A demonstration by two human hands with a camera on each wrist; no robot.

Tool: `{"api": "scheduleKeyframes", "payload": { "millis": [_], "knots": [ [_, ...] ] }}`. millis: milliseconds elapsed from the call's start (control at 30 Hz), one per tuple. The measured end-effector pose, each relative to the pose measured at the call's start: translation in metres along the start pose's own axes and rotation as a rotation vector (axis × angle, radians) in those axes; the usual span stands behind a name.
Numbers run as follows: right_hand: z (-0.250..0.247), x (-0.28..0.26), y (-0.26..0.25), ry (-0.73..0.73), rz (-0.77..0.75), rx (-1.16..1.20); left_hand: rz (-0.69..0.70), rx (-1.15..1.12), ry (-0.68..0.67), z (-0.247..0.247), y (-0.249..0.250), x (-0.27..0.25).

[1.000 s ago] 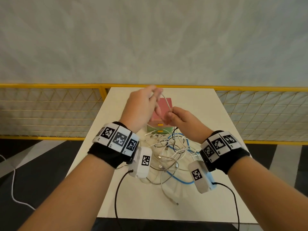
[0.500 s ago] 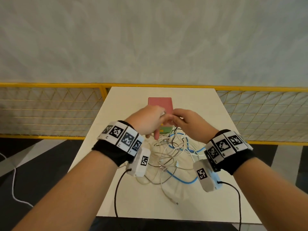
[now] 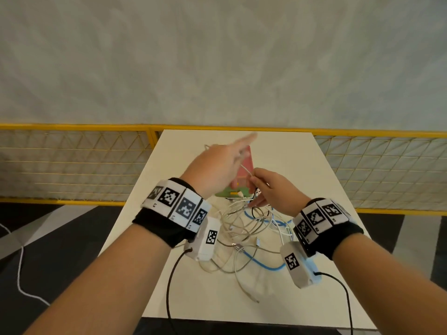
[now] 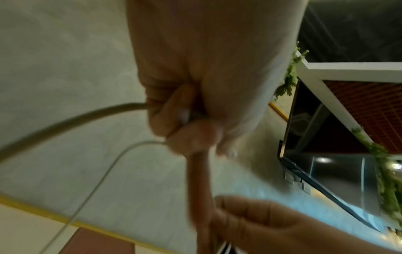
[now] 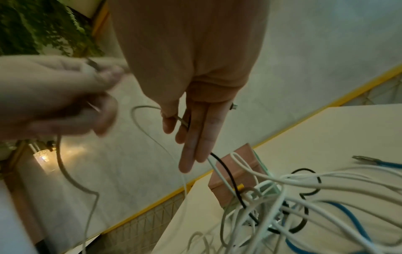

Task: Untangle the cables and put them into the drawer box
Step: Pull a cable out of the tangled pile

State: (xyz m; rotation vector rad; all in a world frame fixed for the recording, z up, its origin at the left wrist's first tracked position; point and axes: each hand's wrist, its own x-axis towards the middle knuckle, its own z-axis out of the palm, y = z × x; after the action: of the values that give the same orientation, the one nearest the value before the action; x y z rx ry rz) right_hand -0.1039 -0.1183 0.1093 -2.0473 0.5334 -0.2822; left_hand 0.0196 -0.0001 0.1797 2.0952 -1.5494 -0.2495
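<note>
**Both hands pinching one thin white cable above the tangle**

The left hand (image 3: 219, 165) and right hand (image 3: 273, 189) each hold a pinching grip on the thin white cable (image 3: 246, 170), stretched between them over the pink-topped green drawer box (image 3: 244, 189). The remaining tangled white, blue and black cables (image 3: 251, 228) lie on the cream tabletop (image 3: 302, 165).

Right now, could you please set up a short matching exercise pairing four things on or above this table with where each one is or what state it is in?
Things:
1. left hand
2. right hand
3. blue cable
4. drawer box

States:
A. lies in the tangle on the table
B. stands behind the tangle, partly hidden by the hands
C. raised, gripping a white cable
D. pinches the white cable, other fingers straight

Pairs: 1-C, 2-D, 3-A, 4-B
</note>
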Motion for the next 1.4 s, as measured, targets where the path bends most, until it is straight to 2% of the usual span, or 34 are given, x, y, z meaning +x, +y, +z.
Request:
{"api": "scheduleKeyframes", "payload": {
  "millis": [67,133,200,333,433,500,567,700,800,867,967,1033,1100,1200,1267,1333,1400],
  "knots": [
    [-0.002,0.000,-0.004,0.064,-0.070,-0.017,-0.029,0.111,-0.168,0.007,-0.002,0.001],
    [-0.003,0.001,-0.003,0.132,-0.109,-0.053,-0.048,0.127,-0.165,0.009,-0.004,0.003],
    [0.001,0.003,0.004,0.162,-0.101,-0.105,-0.026,0.134,-0.055,0.008,-0.001,0.005],
    [0.010,0.006,0.027,0.167,-0.009,-0.269,0.011,-0.010,0.196,0.001,0.004,0.008],
    [0.012,0.007,0.052,0.080,0.104,-0.427,-0.019,-0.167,0.353,-0.014,0.009,0.011],
    [0.011,0.002,0.064,0.043,0.144,-0.428,-0.020,-0.238,0.455,-0.031,0.013,0.014],
    [0.008,-0.005,0.063,0.079,0.111,-0.372,-0.010,-0.246,0.505,-0.045,0.016,0.016],
    [0.003,-0.010,0.024,0.200,-0.049,-0.081,0.018,-0.213,0.429,-0.048,0.019,0.017],
    [0.003,-0.005,-0.011,0.229,-0.154,0.136,0.025,-0.221,0.417,-0.045,0.017,0.014],
    [0.001,-0.003,-0.023,0.355,-0.169,0.227,0.020,-0.222,0.397,-0.046,0.015,0.010],
    [-0.008,-0.001,-0.036,0.660,-0.243,0.103,0.048,-0.172,0.301,-0.047,0.015,0.003],
    [-0.014,-0.005,-0.048,0.722,-0.388,-0.038,0.081,-0.173,0.238,-0.047,0.018,-0.004],
    [-0.021,-0.013,-0.064,0.733,-0.457,-0.121,0.114,-0.207,0.208,-0.048,0.020,-0.009],
    [-0.036,-0.026,-0.082,0.684,-0.358,-0.414,0.154,-0.255,0.175,-0.049,0.022,-0.016],
    [-0.044,-0.036,-0.089,0.556,-0.285,-0.643,0.142,-0.319,0.163,-0.047,0.021,-0.021],
    [-0.046,-0.052,-0.091,0.329,-0.266,-0.751,0.113,-0.429,0.175,-0.048,0.018,-0.025],
    [-0.041,-0.074,-0.097,0.025,-0.288,-0.764,0.075,-0.537,0.165,-0.050,0.015,-0.027]
  ]
}}
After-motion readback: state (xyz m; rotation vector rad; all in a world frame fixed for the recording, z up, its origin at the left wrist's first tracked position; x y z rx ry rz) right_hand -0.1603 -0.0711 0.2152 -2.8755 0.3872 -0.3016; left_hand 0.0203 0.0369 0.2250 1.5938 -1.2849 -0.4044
